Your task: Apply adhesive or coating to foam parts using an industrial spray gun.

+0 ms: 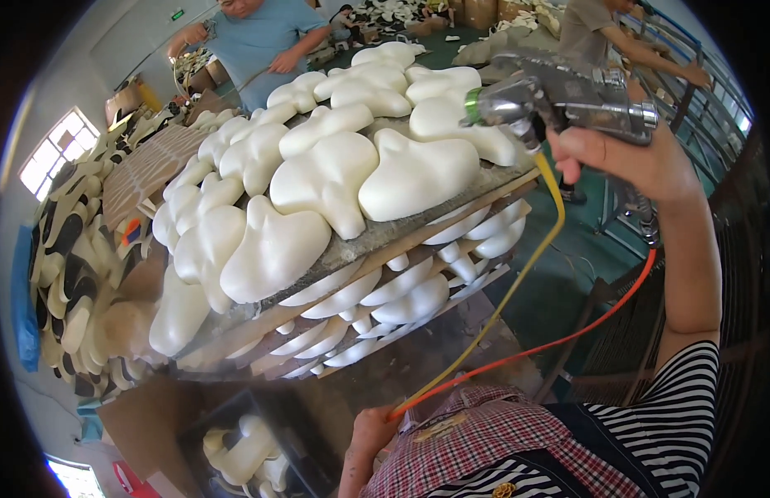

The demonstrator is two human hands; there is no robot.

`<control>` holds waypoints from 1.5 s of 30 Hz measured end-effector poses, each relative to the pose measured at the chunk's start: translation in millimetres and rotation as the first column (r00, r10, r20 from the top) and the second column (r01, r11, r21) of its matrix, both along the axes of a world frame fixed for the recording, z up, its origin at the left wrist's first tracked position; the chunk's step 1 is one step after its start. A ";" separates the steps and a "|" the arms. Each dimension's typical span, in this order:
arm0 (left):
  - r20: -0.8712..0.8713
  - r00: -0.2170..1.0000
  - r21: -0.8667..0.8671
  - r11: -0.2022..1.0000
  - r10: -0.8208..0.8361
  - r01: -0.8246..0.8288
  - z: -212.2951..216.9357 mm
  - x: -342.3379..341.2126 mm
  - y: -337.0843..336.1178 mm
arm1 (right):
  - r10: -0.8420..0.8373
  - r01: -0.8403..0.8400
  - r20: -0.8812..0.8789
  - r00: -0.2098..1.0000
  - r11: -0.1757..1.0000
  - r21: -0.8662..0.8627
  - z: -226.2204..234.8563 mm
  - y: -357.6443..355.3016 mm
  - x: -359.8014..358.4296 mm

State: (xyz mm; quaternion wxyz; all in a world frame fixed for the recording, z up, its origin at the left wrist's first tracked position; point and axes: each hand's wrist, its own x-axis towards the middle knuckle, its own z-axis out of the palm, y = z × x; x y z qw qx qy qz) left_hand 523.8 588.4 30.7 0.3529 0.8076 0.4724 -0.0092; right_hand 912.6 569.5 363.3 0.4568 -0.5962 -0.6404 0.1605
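My right hand (638,162) is raised at the right, its fingers wrapped round the grip of a metal spray gun (567,98). The gun's green-ringed nozzle points left over white saddle-shaped foam pieces (418,174). These lie close together on a dusty board (352,253), with more tiers of white pieces (410,300) stacked underneath. A yellow hose (518,282) and an orange hose (559,339) run from the gun down to my left hand (373,432), which is closed round both, low in front of me.
Below the stack stands a dark crate (306,436) with white foam pieces in it, beside a cardboard sheet (144,427). Black-and-white pieces (78,290) are heaped at the left. One person in blue (264,50) stands behind the stack, another (586,29) by a metal rack (679,50).
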 end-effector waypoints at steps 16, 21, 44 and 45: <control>-0.027 0.992 -0.078 0.990 -0.119 0.117 -0.8 -27.8 -9.3 | 0.005 -0.005 -0.019 1.000 1.000 -0.023 -7.2 -52.4 -44.0; -0.023 0.975 -0.073 0.973 -0.219 0.217 -8.6 -13.6 -11.7 | -0.079 0.086 0.100 0.992 0.994 -0.065 8.6 -67.5 -19.6; -0.023 0.930 -0.175 0.917 -0.366 0.357 -22.9 95.5 -11.0 | -0.056 0.073 0.139 0.989 0.990 -0.117 29.9 -79.1 45.1; -0.051 0.928 -0.191 0.915 -0.370 0.355 -20.6 97.7 -12.4 | -0.128 0.170 0.214 0.968 0.966 -0.194 32.7 -79.2 46.1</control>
